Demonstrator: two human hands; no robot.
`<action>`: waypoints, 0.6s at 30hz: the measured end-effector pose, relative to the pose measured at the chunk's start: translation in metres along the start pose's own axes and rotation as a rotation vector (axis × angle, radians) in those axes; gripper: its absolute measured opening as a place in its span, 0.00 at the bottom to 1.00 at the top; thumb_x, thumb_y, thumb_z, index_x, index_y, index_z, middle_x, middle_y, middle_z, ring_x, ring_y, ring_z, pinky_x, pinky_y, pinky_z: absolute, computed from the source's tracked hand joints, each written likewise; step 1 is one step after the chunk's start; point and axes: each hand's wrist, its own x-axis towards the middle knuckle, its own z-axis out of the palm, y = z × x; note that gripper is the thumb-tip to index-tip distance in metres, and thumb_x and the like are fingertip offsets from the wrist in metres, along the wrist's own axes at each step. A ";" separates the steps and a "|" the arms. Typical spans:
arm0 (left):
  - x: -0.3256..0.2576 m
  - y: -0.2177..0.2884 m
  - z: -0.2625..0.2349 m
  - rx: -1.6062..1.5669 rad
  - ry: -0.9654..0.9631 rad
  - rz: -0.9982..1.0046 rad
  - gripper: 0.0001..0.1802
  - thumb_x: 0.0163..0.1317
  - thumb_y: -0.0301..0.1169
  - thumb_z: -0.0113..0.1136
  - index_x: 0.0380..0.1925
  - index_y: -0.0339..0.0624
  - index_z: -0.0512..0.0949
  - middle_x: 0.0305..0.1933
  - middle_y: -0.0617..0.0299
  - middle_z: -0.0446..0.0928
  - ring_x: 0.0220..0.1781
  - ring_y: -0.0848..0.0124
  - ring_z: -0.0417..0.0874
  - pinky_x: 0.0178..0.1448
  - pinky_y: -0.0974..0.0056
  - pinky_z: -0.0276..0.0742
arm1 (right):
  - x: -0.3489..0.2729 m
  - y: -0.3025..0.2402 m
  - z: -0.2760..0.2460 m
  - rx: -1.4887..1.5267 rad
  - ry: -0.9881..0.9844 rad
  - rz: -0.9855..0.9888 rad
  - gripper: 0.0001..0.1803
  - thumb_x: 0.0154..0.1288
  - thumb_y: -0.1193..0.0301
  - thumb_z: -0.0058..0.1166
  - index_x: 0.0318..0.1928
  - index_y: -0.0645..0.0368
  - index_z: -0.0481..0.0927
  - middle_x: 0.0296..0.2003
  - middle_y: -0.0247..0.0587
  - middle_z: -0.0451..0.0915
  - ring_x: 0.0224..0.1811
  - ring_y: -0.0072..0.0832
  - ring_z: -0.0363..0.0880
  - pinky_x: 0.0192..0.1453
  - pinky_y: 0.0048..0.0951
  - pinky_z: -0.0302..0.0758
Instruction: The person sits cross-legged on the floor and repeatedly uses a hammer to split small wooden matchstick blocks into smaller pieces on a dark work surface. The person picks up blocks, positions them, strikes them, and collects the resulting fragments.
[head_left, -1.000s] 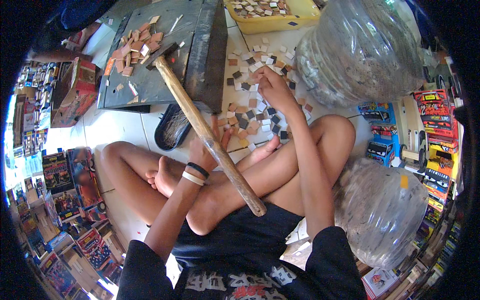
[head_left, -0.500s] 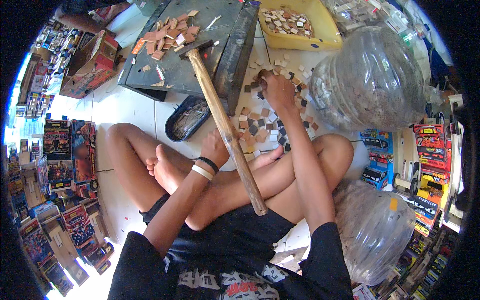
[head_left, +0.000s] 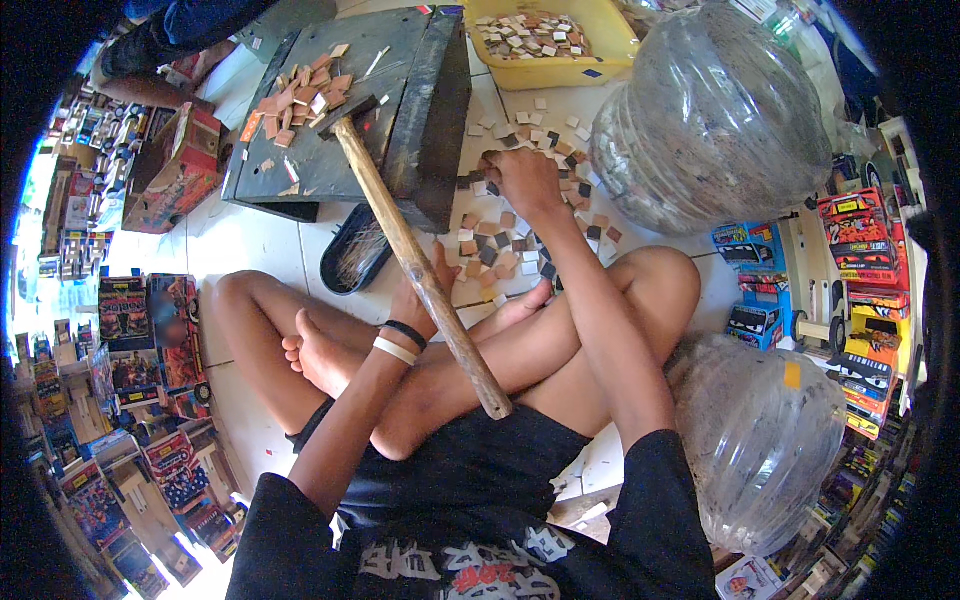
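Smooth wood hammer handle (head_left: 420,265) over the near edge of the scuffed, matt bench (head_left: 345,170); dull metal head (head_left: 345,117). Chips (head_left: 507,220) matt; basin (head_left: 545,75) and tray (head_left: 348,289) plastic; bags (head_left: 715,120) glossy, wrinkled plastic; floor (head_left: 245,245) glossy tile; shirt (head_left: 455,485) matt cloth.

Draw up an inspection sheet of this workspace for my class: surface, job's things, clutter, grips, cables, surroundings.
Surface: light tiled floor; low dark box on it.
Job's things: square pieces loose on the floor; hammer, one end over the box.
Clutter: brown pieces heaped on the box; black tray of thin slivers; yellow tub of mixed pieces.
Grips: left grip behind the hammer, hold unclear; right grip over the square pieces, contents hidden.
Cables: nothing seen.
Surroundings: clear plastic bundles at right; colourful toy vehicles along both sides; part of another person, upper left.
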 end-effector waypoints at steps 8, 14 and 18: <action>-0.004 -0.003 -0.005 0.010 0.041 0.085 0.34 0.70 0.35 0.63 0.68 0.23 0.65 0.39 0.32 0.80 0.40 0.39 0.85 0.42 0.42 0.81 | -0.008 -0.003 -0.065 1.099 -0.059 0.140 0.19 0.74 0.58 0.59 0.52 0.61 0.83 0.23 0.35 0.76 0.22 0.23 0.72 0.28 0.25 0.67; -0.004 0.003 -0.008 -0.191 -0.066 -0.047 0.27 0.67 0.33 0.62 0.62 0.31 0.70 0.41 0.34 0.81 0.41 0.38 0.85 0.43 0.43 0.81 | -0.053 0.008 -0.111 2.147 -0.261 0.188 0.18 0.78 0.54 0.45 0.46 0.56 0.77 0.25 0.27 0.62 0.25 0.16 0.61 0.22 0.16 0.58; -0.005 0.002 -0.014 -0.310 0.009 -0.073 0.18 0.66 0.31 0.62 0.52 0.32 0.75 0.37 0.37 0.81 0.42 0.37 0.85 0.43 0.43 0.81 | -0.056 0.009 -0.108 2.371 -0.237 0.131 0.21 0.78 0.53 0.44 0.40 0.58 0.74 0.25 0.29 0.64 0.25 0.16 0.62 0.18 0.16 0.56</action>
